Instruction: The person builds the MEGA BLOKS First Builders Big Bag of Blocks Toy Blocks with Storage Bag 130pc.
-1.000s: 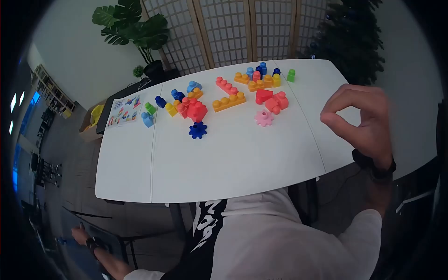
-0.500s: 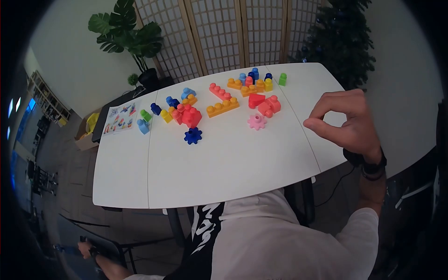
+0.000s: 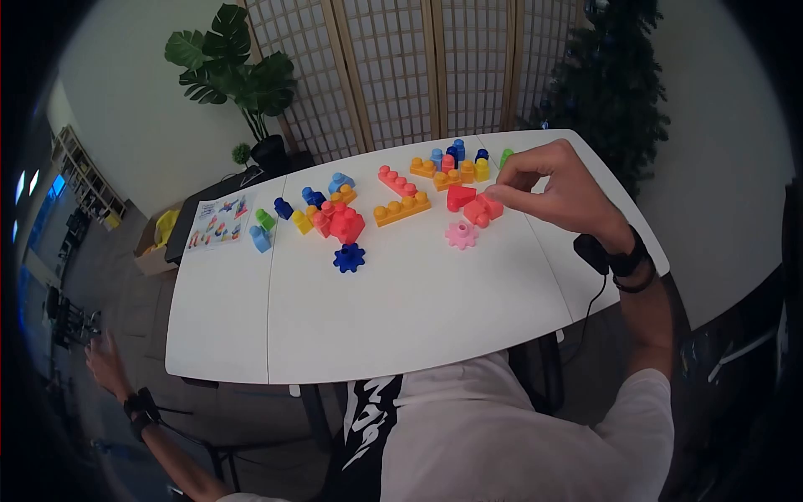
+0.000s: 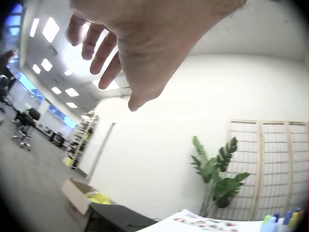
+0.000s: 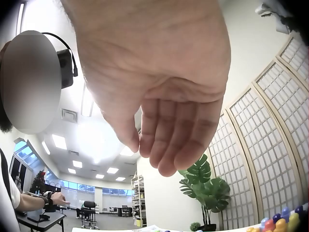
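My right hand [image 3: 562,191] hovers over the right side of the table, its fingertips beside a coral block piece [image 3: 483,211] in the head view. The right wrist view shows the same hand [image 5: 164,87] with bent fingers, thumb tip against the index finger and nothing held. Left of that piece lies a red block [image 3: 460,197], with a pink gear [image 3: 461,235] in front. Out past the table's left side, my left hand [image 3: 107,366] is raised and empty; its fingers are spread and relaxed in the left wrist view [image 4: 130,43].
Toy blocks cover the back of the white table [image 3: 393,326], among them a long orange block [image 3: 401,210]. A blue gear [image 3: 349,258] sits in front of a red block cluster [image 3: 346,224]. A printed sheet [image 3: 219,224] lies at left; a chair stands below my left arm.
My right hand has moved left and forward, from beside the table's right edge to the coral blocks. My left hand has risen from near the chair. The head view has shifted slightly.
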A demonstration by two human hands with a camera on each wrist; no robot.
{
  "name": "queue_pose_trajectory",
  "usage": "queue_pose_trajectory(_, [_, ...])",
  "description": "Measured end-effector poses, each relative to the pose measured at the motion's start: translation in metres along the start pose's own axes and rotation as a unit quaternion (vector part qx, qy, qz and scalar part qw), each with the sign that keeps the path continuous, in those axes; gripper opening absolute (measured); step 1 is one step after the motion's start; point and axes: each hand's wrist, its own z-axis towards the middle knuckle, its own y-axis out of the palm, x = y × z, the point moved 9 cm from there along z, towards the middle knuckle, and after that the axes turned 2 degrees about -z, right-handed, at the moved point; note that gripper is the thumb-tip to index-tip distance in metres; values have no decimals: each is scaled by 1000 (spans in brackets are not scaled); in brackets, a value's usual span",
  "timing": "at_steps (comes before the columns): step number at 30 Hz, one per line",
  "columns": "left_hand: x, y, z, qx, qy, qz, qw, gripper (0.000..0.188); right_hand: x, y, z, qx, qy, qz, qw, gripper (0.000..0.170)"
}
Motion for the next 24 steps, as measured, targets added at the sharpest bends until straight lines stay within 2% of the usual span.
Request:
queue_pose_trajectory(2, [65, -11, 27, -6, 72, -73, 995, 45, 11, 6, 11, 3, -5, 0, 1000, 19])
queue_pose_trajectory(4, [130, -25, 33, 55, 111, -129, 984, 50, 23, 13, 23, -17, 1, -21, 1000, 19])
queue_pose_trajectory(6, [216, -69, 26, -13, 141, -260, 955, 45, 35, 17, 33, -13, 2, -9, 1000, 19])
queue_pose_trajectory(8, [280, -84, 17, -103, 145, -425, 888, 39, 46, 20, 43, -9, 4, 3, 1000, 19])
queue_pose_trajectory(10, [344, -105, -1, -161, 187, -474, 845, 34, 60, 23, 51, -14, 17, -21, 1000, 19])
queue_pose_trajectory(12, [400, -130, -25, -135, 284, -487, 815, 33, 74, 29, 56, -24, 32, -22, 999, 18])
queue_pose_trajectory(16, [490, -135, -79, -243, 344, -508, 752, 36, 114, 54, 62, -78, 42, -65, 994, 14])
queue_pose_trajectory(18, [525, -127, -105, -298, 361, -480, 742, 37, 127, 65, 64, -93, 56, -74, 991, 14])
queue_pose_trajectory(20, [553, -117, -131, -290, 399, -468, 733, 39, 139, 80, 63, -127, 59, -100, 985, 16])
queue_pose_trajectory(24, [587, -91, -170, -356, 392, -422, 736, 43, 150, 98, 63, -139, 38, -95, 985, 17])
